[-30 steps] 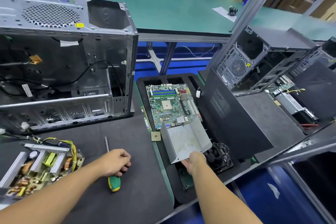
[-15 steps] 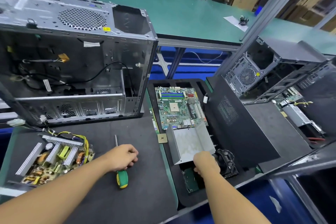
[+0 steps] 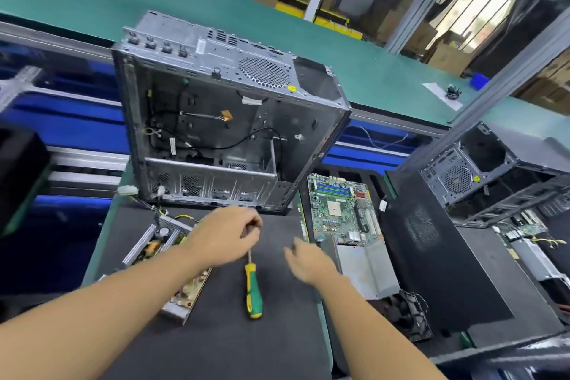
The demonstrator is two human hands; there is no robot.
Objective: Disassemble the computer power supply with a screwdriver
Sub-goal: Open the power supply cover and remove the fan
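Bare grey sheet metal on the computer case, dull and punched with vent holes. The mat over the surface looks matt black, faintly textured. The screwdriver shows a glossy green-and-yellow plastic handle and a thin bright metal shaft. Pale ribbed metal fins gleam on the power supply board. The loose cover is scuffed satin-grey metal, and the side panel is matt black.

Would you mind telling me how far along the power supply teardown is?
Done: the metal cover is off, lying by the motherboard, and the power supply board is exposed. In hand: the left hand grips the screwdriver by its shaft; the right hand is empty. Left: apparently freeing the board from its base.
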